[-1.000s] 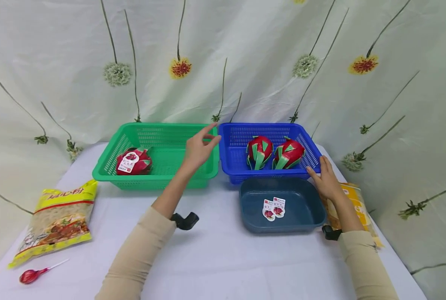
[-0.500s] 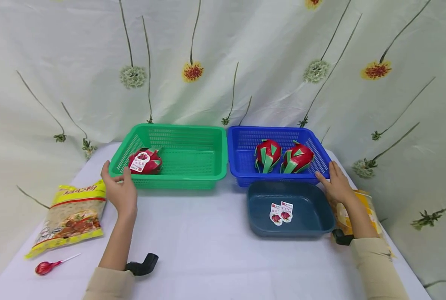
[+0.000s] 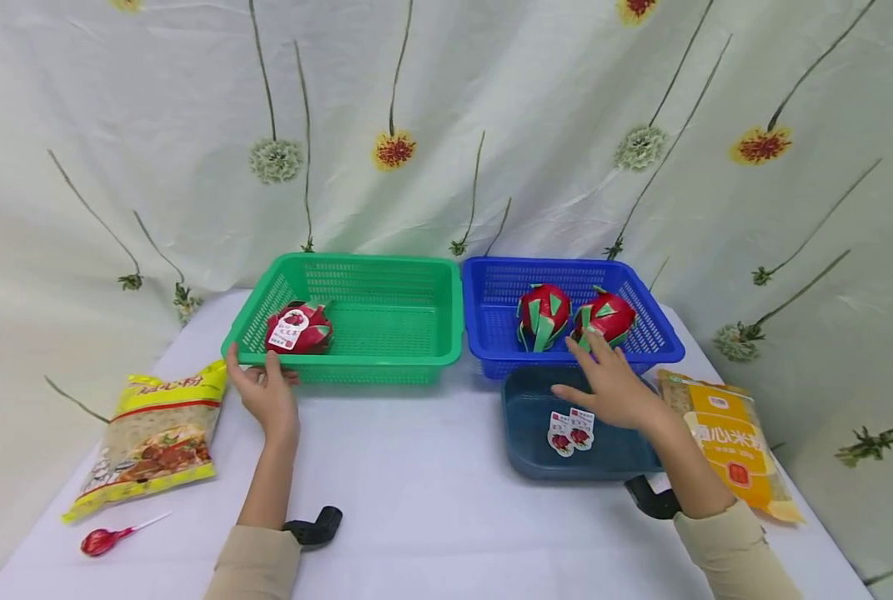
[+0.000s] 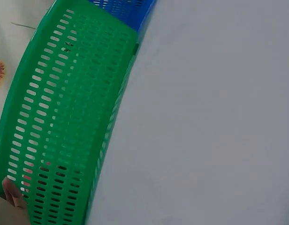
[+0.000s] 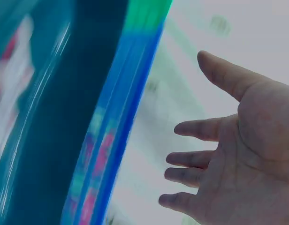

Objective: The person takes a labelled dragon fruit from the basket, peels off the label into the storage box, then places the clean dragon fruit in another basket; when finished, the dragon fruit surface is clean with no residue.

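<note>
Now that the right hand [image 3: 617, 390] has let go of the front right corner of the blue basket [image 3: 491, 355], its fingers are spread apart, nothing in them, above the dark tray [image 3: 532, 408]. Left hand [image 3: 269, 404] has come in from just off the green basket [image 3: 386, 362]: fingers now at its front left corner, touching the rim; thumb and index apart, can't tell if they're clamped on it. So contact has swapped baskets; my read is that the left side is the live one and the right is free. Contents unchanged: the stickered dragon fruit [image 3: 311, 335] lies just past the left fingers, inside green. Blue holds two fruits, the nearer one [image 3: 607, 317] just beyond the right fingertips in the head view (touching or not, can't tell), the other one [image 3: 544, 310] to its left. Two stickers [image 3: 582, 427] lie in the tray below the right hand, neither picked up. Yellow bag [image 3: 157, 433] on the desk [image 3: 431, 525] left of the left fingers, untouched.
</note>
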